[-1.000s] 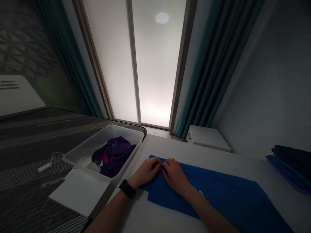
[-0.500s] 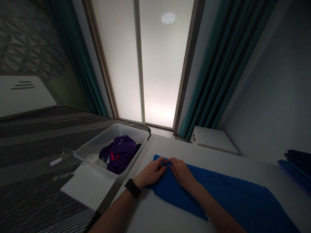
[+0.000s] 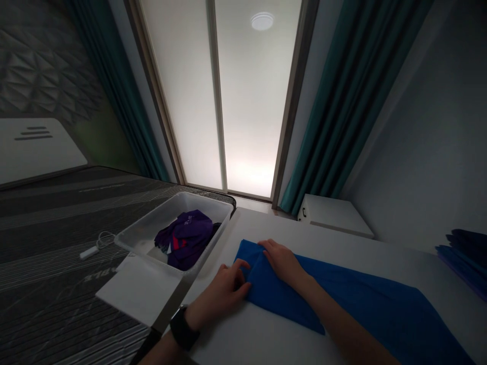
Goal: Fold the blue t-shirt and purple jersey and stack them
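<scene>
A blue garment (image 3: 342, 304) lies spread along the white table (image 3: 335, 243). My right hand (image 3: 279, 259) rests flat on its left end near the far edge, fingers stretched out. My left hand (image 3: 224, 289), with a dark watch on the wrist, sits at the garment's left near edge, its fingers curled and pinching the cloth there.
A clear plastic bin (image 3: 152, 228) with purple clothes (image 3: 186, 238) stands left of the table on a dark mattress, its white lid (image 3: 137, 294) beside it. A white cable (image 3: 95, 246) lies further left. Folded dark clothes (image 3: 466, 253) are stacked at the right. A white cabinet (image 3: 335, 215) is behind.
My left hand has slid back toward me along the garment's left edge, away from the right hand. The right hand stays on the far corner.
</scene>
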Available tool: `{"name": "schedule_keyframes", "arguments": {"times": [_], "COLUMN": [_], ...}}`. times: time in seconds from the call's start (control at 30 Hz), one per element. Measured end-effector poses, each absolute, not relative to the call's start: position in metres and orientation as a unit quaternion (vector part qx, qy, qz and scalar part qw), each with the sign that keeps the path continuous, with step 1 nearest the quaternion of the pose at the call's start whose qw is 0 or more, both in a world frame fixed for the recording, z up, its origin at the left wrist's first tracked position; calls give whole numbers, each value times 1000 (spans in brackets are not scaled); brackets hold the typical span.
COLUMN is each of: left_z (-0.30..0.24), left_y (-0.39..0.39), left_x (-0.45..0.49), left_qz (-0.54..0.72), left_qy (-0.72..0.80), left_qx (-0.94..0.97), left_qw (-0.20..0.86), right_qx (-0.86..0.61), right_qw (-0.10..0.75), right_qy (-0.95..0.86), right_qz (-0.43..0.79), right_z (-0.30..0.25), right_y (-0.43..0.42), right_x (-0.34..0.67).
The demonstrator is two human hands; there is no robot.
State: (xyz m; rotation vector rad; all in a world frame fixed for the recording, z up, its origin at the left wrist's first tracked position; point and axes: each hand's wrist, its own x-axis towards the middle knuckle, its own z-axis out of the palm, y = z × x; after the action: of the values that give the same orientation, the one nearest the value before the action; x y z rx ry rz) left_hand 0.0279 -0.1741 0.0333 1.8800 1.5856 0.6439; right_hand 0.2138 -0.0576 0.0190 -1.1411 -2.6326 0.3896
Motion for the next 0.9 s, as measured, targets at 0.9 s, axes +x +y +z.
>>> {"name": "schedule_keyframes", "arguments": {"times": [0.9], "left_z": [47], "left_y": [-124], "left_x": [59], "left_qz": [245], "left_qy": [557], "left_qx": [789], "left_qw": [88], "right_qx": [-495], "right_qw": [198], "right_qy": [-844], "right_qz": [57], "right_z": [11], "right_y": [-56], "right_x": [345]}}
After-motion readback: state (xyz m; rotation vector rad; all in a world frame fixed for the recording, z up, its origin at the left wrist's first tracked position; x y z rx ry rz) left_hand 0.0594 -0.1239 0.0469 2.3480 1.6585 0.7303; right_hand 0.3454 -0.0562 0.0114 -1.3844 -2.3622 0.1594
